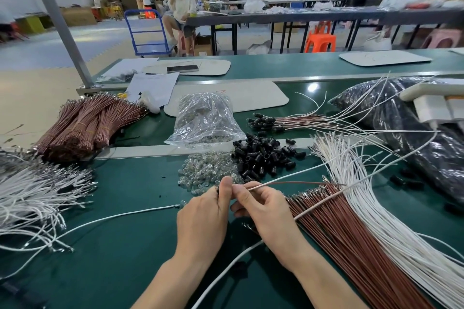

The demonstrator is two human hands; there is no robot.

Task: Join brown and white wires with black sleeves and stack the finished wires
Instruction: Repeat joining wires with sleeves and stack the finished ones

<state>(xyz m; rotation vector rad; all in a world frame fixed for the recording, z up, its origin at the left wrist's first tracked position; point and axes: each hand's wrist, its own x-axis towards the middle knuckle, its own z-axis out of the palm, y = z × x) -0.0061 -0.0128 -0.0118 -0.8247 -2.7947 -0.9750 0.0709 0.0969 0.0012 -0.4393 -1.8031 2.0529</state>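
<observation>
Bare green tabletop [130,183] lay open at near centre-left, crossed only by one loose white wire [120,216]. A white wire heap [32,190] hemmed it on the left, fanned brown wires [339,238] and fanned white wires [386,221] on the right, while black sleeves [263,158] and clear bulbs [206,168] blocked the far side.

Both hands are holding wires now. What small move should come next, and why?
Probably push the wire ends into the black sleeve. The left hand pinches it, and the right hand pinches a white wire and a brown wire right beside it; fingers hide whether they are already seated.
</observation>
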